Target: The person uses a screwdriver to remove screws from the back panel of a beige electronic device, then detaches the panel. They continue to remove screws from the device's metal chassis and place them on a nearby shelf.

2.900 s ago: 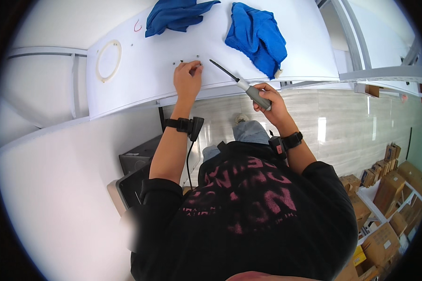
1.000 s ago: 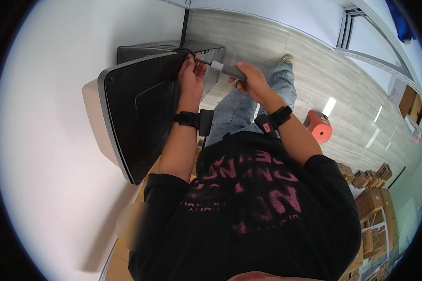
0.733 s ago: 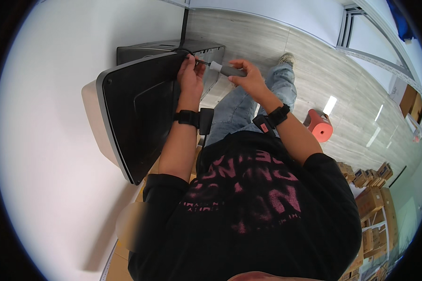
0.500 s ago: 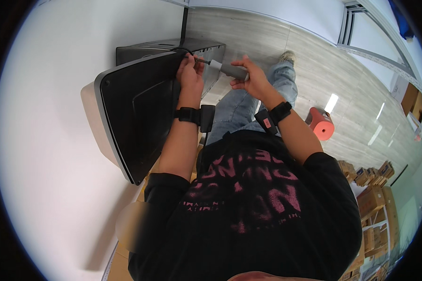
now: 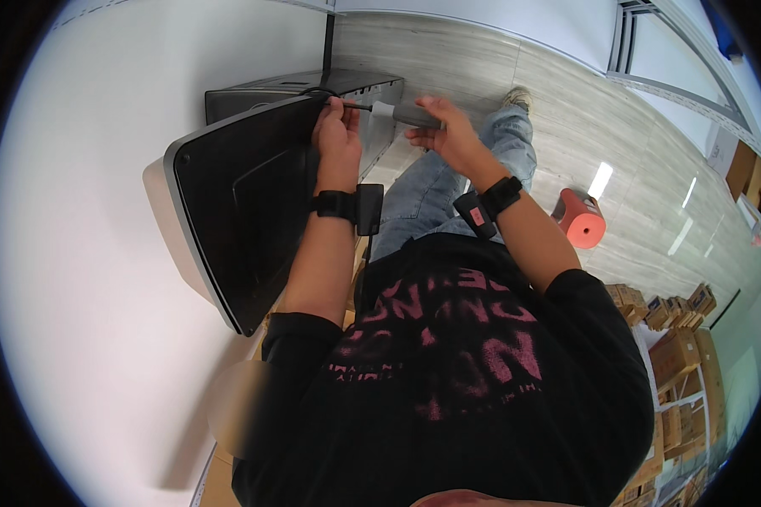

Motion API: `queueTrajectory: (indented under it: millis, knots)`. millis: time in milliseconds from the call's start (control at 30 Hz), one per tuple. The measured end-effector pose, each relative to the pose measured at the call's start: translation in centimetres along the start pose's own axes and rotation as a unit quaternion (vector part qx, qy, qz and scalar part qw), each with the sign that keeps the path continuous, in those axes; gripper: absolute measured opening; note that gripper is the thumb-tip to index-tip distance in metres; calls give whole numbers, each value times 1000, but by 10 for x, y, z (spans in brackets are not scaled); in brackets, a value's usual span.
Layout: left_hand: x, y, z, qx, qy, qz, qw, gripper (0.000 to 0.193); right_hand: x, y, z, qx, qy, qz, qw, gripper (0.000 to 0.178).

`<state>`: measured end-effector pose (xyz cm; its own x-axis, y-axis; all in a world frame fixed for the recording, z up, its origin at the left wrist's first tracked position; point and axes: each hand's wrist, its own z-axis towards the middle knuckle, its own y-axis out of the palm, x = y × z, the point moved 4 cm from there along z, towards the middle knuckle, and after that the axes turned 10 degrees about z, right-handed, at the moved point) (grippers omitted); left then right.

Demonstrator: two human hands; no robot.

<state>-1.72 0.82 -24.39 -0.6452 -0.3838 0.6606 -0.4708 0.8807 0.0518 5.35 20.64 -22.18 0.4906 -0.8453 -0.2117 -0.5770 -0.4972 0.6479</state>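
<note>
The person's right hand [image 5: 455,139] holds the grey-handled screwdriver [image 5: 416,117] roughly level, the end of its handle toward the palm, an upper finger against the grip and the lower fingers spread below it. The left hand [image 5: 338,144] is at the far corner of the grey-rimmed housing's black panel [image 5: 258,194], its fingertips bunched near the screwdriver's dark shaft; whether they pinch the shaft or something small cannot be told. The tip is hidden behind those fingers, near a looped black cable [image 5: 320,90] and the dark metal cabinet [image 5: 262,100] behind. To do this well, the shaft should probably stay square to whatever the tip bears on, with steady pressure along it and the left fingertips guiding rather than gripping. Turning in short, even strokes would likely guard against slipping, scratching the panel or nicking the cable.
</note>
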Motion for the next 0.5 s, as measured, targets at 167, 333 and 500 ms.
queueTrajectory:
  millis: [167, 333, 500]
  knots:
    - [1, 0, -3, 10, -4, -12, 1000, 4, -2, -6, 1, 2, 45, -105, 993, 38]
    - [2, 1, -3, -1, -12, -15, 1000, 4, -4, -4, 5, -1, -181, -250, 951, 40]
    - [0, 0, 2, 8, 2, -9, 1000, 5, 1, -4, 8, -13, -107, -99, 989, 38]
